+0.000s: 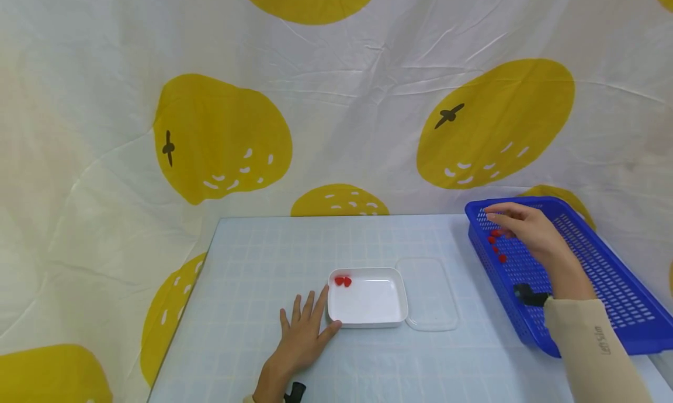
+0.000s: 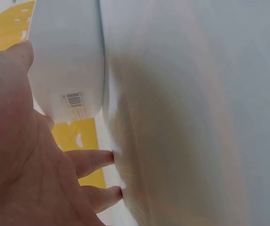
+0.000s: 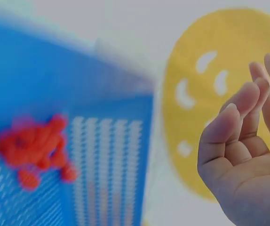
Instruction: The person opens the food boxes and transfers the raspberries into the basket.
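Note:
A shallow white rectangular box stands on the table with two small red pieces in its far left corner. My left hand rests beside it, fingers spread, forefinger and thumb at its left wall; the left wrist view shows a barcode label on the box's side. Above the far end of a blue basket hangs my right hand, its fingers loosely bent and nothing seen between them. Several red pieces lie in a cluster inside the basket, partly hidden by that hand in the head view.
A clear plastic lid lies flat against the right side of the white box. The table has a pale checked cover. Behind it hangs a white cloth with yellow fruit prints. The basket's rim stands higher than the box.

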### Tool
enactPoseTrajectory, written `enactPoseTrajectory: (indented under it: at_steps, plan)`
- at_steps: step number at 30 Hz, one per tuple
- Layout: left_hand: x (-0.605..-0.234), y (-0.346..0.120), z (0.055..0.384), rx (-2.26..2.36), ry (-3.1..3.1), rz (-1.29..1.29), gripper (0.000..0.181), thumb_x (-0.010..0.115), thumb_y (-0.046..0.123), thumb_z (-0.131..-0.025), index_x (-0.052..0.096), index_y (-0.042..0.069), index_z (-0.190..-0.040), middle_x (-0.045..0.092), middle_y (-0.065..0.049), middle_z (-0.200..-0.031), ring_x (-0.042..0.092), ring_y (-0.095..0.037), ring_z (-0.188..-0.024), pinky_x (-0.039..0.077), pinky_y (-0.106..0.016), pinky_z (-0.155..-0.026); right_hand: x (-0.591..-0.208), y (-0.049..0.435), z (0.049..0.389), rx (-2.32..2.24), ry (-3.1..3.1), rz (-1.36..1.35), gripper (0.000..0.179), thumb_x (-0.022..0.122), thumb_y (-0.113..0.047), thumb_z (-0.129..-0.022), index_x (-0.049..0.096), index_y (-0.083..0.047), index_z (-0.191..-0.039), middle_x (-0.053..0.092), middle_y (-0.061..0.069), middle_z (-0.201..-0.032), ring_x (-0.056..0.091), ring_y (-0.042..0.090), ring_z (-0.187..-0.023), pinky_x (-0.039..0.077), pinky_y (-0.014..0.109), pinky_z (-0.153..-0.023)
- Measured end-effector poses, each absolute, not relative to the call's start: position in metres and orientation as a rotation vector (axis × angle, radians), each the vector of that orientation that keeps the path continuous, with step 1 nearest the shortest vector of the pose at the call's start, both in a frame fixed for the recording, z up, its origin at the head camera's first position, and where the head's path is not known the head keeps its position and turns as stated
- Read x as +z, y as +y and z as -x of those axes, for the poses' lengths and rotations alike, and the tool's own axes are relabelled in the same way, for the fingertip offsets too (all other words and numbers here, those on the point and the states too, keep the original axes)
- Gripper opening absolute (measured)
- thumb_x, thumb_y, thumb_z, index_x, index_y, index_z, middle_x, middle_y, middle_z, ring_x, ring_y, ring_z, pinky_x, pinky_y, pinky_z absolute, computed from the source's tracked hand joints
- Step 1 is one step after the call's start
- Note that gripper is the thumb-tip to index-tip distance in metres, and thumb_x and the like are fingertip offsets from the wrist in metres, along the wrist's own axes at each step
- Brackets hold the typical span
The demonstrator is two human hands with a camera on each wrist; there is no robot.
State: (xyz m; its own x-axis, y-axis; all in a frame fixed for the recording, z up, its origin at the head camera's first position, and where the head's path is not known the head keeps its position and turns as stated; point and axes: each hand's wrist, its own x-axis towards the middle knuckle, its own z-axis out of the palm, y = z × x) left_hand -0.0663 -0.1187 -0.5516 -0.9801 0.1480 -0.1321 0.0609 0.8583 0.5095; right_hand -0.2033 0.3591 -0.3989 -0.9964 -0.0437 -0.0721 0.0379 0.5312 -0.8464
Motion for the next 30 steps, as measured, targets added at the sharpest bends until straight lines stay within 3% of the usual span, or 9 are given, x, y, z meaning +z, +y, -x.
enactPoseTrajectory:
  at_steps: [5, 8, 12, 18, 26, 30]
  plan:
    - [-0.552, -0.118, 0.067, 0.784, 2.863, -0.163, 0.085, 0.047, 0.07, -0.093, 0.018, 0.029, -0.161, 0.026, -0.018, -0.161, 0.007, -0.048, -0.148, -0.007, -0.075, -0.107, -0.391, 0.323, 0.196, -1.541, 2.664, 0.139, 0.042, 0.066, -0.037, -0.098, 0.066, -0.007, -0.127, 0.058, 0.008, -0.091, 0.055, 0.022, -0.076, 0.049, 0.03, -0.064]
    - [-0.553, -0.118, 0.068, 0.778, 2.858, -0.159, 0.086, 0.046, 0.072, -0.093, 0.018, 0.029, -0.161, 0.026, -0.018, -0.161, 0.007, -0.048, -0.148, -0.007, -0.075, -0.107, -0.393, 0.302, 0.194, -1.625, 2.605, 0.24, 0.032, 0.066, -0.029, -0.099, 0.069, -0.01, -0.123, 0.054, 0.005, -0.083, 0.052, 0.024, -0.073, 0.046, 0.032, -0.062]
    - [-0.553, -0.118, 0.067, 0.773, 2.85, -0.151, 0.086, 0.045, 0.073, -0.092, 0.017, 0.029, -0.162, 0.026, -0.018, -0.162, 0.006, -0.047, -0.148, -0.008, -0.075, -0.107, -0.399, 0.276, 0.19, -1.703, 2.546, 0.332, 0.027, 0.067, -0.023, -0.098, 0.07, -0.007, -0.119, 0.057, 0.004, -0.086, 0.055, 0.025, -0.077, 0.05, 0.029, -0.068]
    - [-0.553, -0.118, 0.067, 0.761, 2.847, -0.141, 0.087, 0.045, 0.074, -0.092, 0.017, 0.03, -0.162, 0.025, -0.018, -0.162, 0.007, -0.048, -0.148, -0.009, -0.075, -0.106, -0.413, 0.237, 0.186, -1.685, 2.54, 0.351, 0.033, 0.069, -0.024, -0.097, 0.068, 0.0, -0.12, 0.061, 0.009, -0.088, 0.059, 0.028, -0.077, 0.051, 0.029, -0.066]
    - [-0.552, -0.118, 0.067, 0.774, 2.848, -0.143, 0.087, 0.047, 0.072, -0.092, 0.017, 0.029, -0.162, 0.025, -0.018, -0.162, 0.006, -0.048, -0.148, -0.009, -0.075, -0.107, -0.437, 0.193, 0.185, -1.75, 2.429, 0.363, 0.028, 0.071, -0.023, -0.096, 0.071, -0.005, -0.117, 0.06, 0.012, -0.085, 0.057, 0.037, -0.077, 0.053, 0.034, -0.067]
    - [-0.553, -0.118, 0.067, 0.768, 2.846, -0.142, 0.087, 0.047, 0.072, -0.092, 0.018, 0.029, -0.161, 0.025, -0.018, -0.162, 0.006, -0.048, -0.148, -0.009, -0.075, -0.107, -0.45, 0.173, 0.184, -1.758, 2.396, 0.368, 0.026, 0.071, -0.024, -0.096, 0.072, -0.009, -0.116, 0.061, 0.01, -0.086, 0.057, 0.035, -0.077, 0.053, 0.038, -0.069]
